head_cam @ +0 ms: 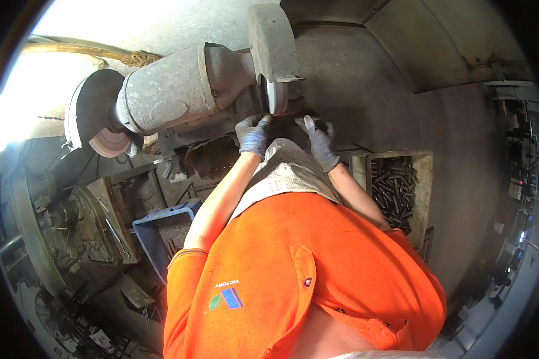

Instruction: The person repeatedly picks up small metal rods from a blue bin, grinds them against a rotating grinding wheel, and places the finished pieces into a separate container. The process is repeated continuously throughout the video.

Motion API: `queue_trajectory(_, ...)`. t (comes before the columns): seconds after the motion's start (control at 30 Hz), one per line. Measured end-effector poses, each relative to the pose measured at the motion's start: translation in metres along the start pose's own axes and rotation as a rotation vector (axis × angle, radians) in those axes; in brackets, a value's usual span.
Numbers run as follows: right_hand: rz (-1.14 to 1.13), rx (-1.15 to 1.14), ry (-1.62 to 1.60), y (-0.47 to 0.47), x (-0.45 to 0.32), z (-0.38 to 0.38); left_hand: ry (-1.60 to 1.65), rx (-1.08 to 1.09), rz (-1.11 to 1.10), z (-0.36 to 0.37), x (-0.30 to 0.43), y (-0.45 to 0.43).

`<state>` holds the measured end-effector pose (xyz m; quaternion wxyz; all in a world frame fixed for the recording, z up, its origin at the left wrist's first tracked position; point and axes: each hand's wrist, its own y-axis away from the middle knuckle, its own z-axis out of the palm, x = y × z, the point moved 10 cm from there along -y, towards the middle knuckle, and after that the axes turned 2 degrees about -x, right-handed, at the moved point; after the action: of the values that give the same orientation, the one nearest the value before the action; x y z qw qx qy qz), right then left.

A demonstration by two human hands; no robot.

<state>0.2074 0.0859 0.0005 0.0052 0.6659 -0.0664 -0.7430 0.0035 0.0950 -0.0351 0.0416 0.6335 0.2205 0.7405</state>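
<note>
A bench grinder (166,89) with a wheel at each end stands before me. My left hand (253,133), in a grey-blue knit glove, is just below the right grinding wheel (277,96), with thumb and fingers pinched together. My right hand (320,141), gloved alike, is to the right of that wheel. Between my fingertips runs a thin metal rod (291,114), close under the wheel's lower edge; whether it touches the wheel I cannot tell. A dark patch by my right fingers is too blurred to name.
A box (424,179) of short dark metal pieces (394,186) stands at right. At left are a blue plastic bin (161,214) with some rods, and greasy machinery (94,220). The left grinding wheel (110,142) is partly exposed. A metal guard (276,42) covers the right wheel's top.
</note>
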Motion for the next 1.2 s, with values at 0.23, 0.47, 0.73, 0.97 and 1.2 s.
queue_trajectory(0.23,-0.034,-0.094,0.048,0.003,-0.013,0.037,-0.022,0.063,0.042,-0.033,0.004,-0.003)
queue_trajectory(0.47,-0.025,-0.152,-0.016,0.010,-0.014,0.063,0.082,0.047,0.018,-0.059,-0.015,-0.015)
queue_trajectory(0.73,-0.182,-0.153,0.000,0.030,-0.035,0.055,0.038,-0.129,0.221,-0.051,0.051,0.041)
queue_trajectory(0.97,-0.561,-0.159,0.421,0.072,-0.120,0.074,-0.029,-0.198,0.659,-0.053,0.091,0.072)
queue_trajectory(1.2,-0.744,-0.131,0.703,0.114,-0.163,0.085,0.003,-0.294,0.612,-0.041,0.090,0.086)
